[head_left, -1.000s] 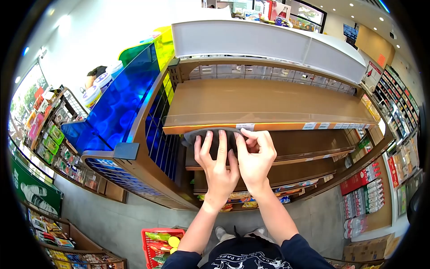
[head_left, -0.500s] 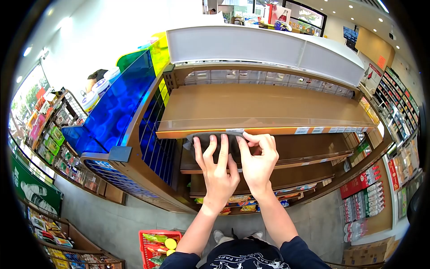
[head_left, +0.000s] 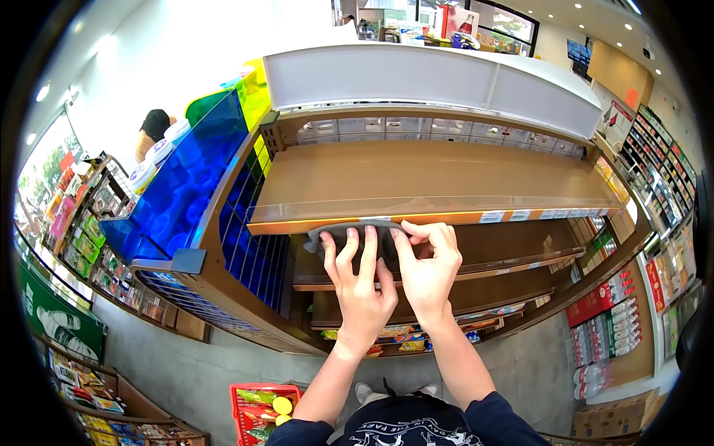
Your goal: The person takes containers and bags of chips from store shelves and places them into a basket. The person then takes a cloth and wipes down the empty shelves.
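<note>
A dark grey cloth [head_left: 316, 238] lies against the front edge strip [head_left: 450, 218] of the upper brown shelf [head_left: 439, 175]. My left hand [head_left: 360, 288] presses the cloth with its fingers apart, fingertips just below the strip. My right hand [head_left: 431, 262] pinches at the cloth's right end, with thumb and index finger at the strip; the other fingers are curled. Several price labels [head_left: 492, 217] sit on the strip to the right of my hands. A clear low guard [head_left: 520, 205] runs along the shelf front.
Below are further brown shelves [head_left: 483, 241], with snack packets at the bottom. A blue translucent bin [head_left: 186, 178] flanks the left side. On the floor stands a red basket [head_left: 234, 409] with packets. Bottle packs [head_left: 606, 331] stand right. A person [head_left: 152, 128] is partly visible behind the bin.
The view has shifted slightly, so the shelf appears a little further left. Both hands stay on the cloth at the strip. More of the person behind the blue bin shows.
</note>
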`<state>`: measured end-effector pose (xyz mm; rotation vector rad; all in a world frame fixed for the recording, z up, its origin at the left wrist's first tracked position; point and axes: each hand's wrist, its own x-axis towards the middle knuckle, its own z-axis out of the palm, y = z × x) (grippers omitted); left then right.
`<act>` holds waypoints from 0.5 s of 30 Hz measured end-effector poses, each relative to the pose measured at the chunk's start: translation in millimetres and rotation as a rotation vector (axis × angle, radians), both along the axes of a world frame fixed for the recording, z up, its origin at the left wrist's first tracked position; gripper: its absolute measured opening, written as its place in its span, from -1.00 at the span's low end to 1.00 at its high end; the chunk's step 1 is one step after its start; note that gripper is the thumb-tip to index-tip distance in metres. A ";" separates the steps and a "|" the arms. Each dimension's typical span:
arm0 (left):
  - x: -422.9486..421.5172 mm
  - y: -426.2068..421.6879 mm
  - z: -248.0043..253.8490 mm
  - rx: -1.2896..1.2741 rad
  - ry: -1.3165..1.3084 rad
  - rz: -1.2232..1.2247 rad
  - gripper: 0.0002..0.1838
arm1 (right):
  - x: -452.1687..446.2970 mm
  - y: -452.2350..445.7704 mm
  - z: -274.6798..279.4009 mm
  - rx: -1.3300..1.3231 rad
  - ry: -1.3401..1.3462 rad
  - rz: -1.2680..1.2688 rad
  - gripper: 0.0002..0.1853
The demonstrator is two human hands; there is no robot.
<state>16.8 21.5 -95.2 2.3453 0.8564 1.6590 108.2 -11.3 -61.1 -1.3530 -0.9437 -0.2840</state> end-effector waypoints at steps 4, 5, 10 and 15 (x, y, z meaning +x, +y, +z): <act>2.1 -1.7 1.4 0.006 0.011 0.012 -0.40 | 1.7 -1.8 1.4 -0.006 0.014 0.001 -0.84; 2.8 -2.3 1.6 0.004 0.011 0.011 -0.40 | 2.1 -2.3 1.8 -0.008 0.015 0.001 -0.85; 5.0 -4.3 1.3 0.006 0.001 0.006 -0.40 | 6.0 -4.6 1.1 -0.007 0.023 0.002 -0.85; 3.7 -8.1 5.7 -0.027 -0.014 -0.046 -0.39 | 12.6 -9.4 2.1 -0.018 0.009 -0.005 -0.85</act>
